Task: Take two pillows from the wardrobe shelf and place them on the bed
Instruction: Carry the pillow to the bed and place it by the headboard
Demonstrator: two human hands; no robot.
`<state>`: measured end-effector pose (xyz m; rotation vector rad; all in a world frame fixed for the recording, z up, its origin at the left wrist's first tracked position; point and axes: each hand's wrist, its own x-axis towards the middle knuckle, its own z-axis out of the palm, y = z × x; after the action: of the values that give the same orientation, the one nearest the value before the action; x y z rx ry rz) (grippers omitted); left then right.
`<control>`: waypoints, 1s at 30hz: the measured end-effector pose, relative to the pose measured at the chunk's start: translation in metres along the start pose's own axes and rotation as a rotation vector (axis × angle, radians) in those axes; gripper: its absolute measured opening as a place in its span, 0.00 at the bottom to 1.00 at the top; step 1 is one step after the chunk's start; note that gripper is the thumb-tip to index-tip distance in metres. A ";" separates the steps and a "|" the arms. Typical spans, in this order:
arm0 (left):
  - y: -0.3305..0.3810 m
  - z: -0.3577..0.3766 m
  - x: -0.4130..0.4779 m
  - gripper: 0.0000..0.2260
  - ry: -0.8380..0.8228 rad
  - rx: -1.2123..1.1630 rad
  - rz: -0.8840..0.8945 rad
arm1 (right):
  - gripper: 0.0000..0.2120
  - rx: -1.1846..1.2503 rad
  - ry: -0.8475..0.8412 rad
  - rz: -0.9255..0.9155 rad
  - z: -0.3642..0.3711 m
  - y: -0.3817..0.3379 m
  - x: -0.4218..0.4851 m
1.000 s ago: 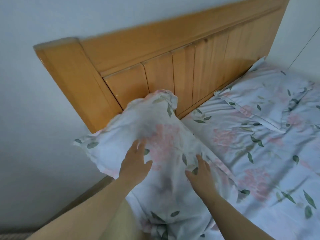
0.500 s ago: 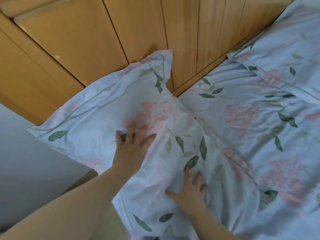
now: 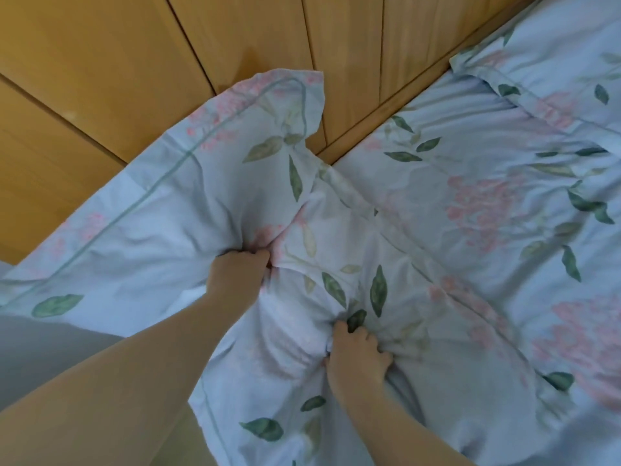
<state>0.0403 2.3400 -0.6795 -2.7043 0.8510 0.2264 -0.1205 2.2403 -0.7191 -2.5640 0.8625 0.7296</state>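
In the head view, we look down at the head end of the bed [image 3: 487,156], which is covered in pale blue fabric printed with pink flowers and green leaves. A pillow [image 3: 161,223] in the same print lies at the near left corner of the bed. Its upper flanged corner stands up against the wooden headboard [image 3: 134,79], and its left edge shows against a grey surface [image 3: 50,351] at the lower left; we cannot tell whether that surface is wall or floor.

Both of the person's bare forearms reach in from the bottom of the frame, and both hands are on this pillow. The left hand [image 3: 237,274] is near the pillow's middle. Its fingers are curled down into the cloth and grip a bunch of it, so that creases fan out from the knuckles. The right hand [image 3: 358,354] sits lower and to the right, near the pillow's right side. Its fingers are also curled tight and hold a gathered fold of the cover beside a dark green leaf. The two hands are near each other but do not touch.

A second pillow [image 3: 554,45], in matching print, lies at the upper right against the headboard, well apart from the first, with wrinkled sheet between them. Only part of it is in the frame.
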 end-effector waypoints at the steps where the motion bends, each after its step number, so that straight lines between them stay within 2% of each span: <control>1: -0.002 -0.002 0.001 0.08 -0.041 -0.029 0.000 | 0.14 0.027 -0.005 -0.006 0.000 0.001 0.002; 6: -0.011 -0.011 -0.009 0.12 -0.139 -0.128 0.016 | 0.10 0.197 -0.090 -0.006 -0.008 0.009 0.002; 13: -0.025 -0.041 -0.057 0.06 0.042 -0.339 -0.048 | 0.01 0.352 -0.031 -0.117 -0.031 0.022 -0.033; 17: -0.029 -0.075 -0.082 0.03 0.044 -0.435 -0.065 | 0.04 0.430 0.007 -0.191 -0.058 0.031 -0.052; 18: -0.029 -0.083 -0.086 0.03 0.039 -0.453 -0.067 | 0.09 0.427 0.020 -0.199 -0.066 0.034 -0.054; 20: -0.024 -0.102 -0.092 0.08 0.044 -0.521 -0.075 | 0.15 0.428 0.071 -0.185 -0.089 0.039 -0.058; 24: -0.007 -0.146 -0.098 0.14 0.027 -0.652 -0.137 | 0.07 0.297 0.281 -0.118 -0.143 0.052 -0.065; 25: -0.002 -0.154 -0.098 0.13 0.025 -0.683 -0.142 | 0.08 0.271 0.333 -0.105 -0.155 0.055 -0.067; 27: 0.010 -0.169 -0.100 0.03 0.067 -0.758 -0.136 | 0.09 0.240 0.446 -0.095 -0.179 0.064 -0.069; 30: 0.031 -0.185 -0.104 0.15 0.110 -0.863 -0.160 | 0.09 0.192 0.609 -0.111 -0.210 0.078 -0.063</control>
<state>-0.0510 2.3109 -0.4877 -3.5911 0.6488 0.5094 -0.1373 2.1136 -0.5243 -2.6515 0.8907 -0.1823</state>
